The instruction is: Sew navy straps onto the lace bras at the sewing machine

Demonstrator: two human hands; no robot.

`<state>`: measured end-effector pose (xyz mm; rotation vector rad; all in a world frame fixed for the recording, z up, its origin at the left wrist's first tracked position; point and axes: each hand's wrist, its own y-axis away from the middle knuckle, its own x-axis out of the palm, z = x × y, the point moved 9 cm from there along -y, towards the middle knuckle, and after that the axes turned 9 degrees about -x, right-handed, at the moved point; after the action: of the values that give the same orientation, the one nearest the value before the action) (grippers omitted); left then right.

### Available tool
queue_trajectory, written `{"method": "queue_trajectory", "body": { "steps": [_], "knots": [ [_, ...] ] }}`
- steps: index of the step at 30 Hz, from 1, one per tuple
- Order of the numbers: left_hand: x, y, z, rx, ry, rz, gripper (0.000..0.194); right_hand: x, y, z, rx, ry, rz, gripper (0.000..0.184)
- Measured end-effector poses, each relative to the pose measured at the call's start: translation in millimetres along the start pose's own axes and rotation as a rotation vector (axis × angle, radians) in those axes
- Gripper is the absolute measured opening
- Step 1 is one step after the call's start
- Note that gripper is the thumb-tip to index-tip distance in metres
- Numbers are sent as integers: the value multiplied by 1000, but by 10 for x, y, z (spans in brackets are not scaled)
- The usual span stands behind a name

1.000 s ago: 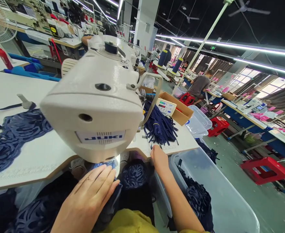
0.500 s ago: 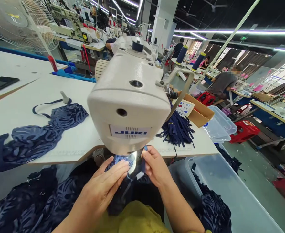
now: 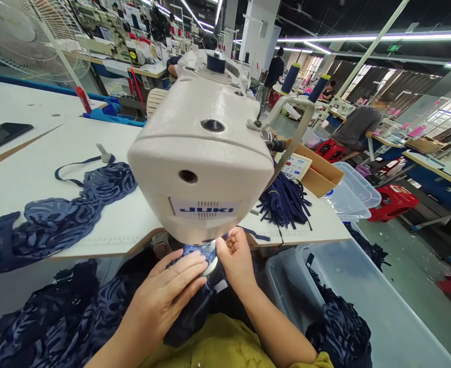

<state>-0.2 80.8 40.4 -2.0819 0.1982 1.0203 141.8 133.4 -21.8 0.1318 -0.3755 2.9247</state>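
Note:
A white JUKI sewing machine (image 3: 204,168) stands right in front of me, its head hiding the needle. Patterned blue fabric (image 3: 199,249) lies under it by the lit plate, and dark cloth (image 3: 189,314) hangs down towards my lap. My left hand (image 3: 172,281) rests on the fabric with its fingers stretched out flat. Close by on the right, my right hand (image 3: 235,258) is closed in a pinch on a narrow navy strap (image 3: 254,234), whose tail trails over the table edge. The pinched end is mostly hidden by my fingers.
A navy bra (image 3: 75,204) lies on the table at left, near a phone (image 3: 5,135). Bundled navy straps (image 3: 285,202) and a cardboard box (image 3: 321,174) are at right. A clear plastic bin (image 3: 379,301) holds dark garments. More garments (image 3: 52,317) heap at lower left.
My right hand has moved slightly left and up towards the machine, and the strap now trails to the right over the table. My left hand stays on the fabric. The view has shifted slightly.

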Motion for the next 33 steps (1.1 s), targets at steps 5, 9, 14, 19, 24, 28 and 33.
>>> {"method": "queue_trajectory", "body": {
  "steps": [5,9,14,19,24,28,33],
  "knots": [
    [8,-17,-68,41,-59,-9,28,23,33,0,2,17,-65,10],
    [8,-4,-76,52,-72,-19,29,41,55,15,-16,23,-84,9],
    [28,10,-80,73,-96,-16,32,44,70,25,-17,38,-83,8],
    [54,25,-109,123,-129,-6,33,40,65,58,-33,71,-80,7],
    [67,31,-153,176,-186,-21,30,40,75,37,-27,87,-93,6],
    [63,-31,-188,159,-228,-56,26,15,58,17,-20,90,-74,5],
    [-32,-128,-210,44,-265,-116,21,24,-108,-31,18,89,116,5]
  ]
}}
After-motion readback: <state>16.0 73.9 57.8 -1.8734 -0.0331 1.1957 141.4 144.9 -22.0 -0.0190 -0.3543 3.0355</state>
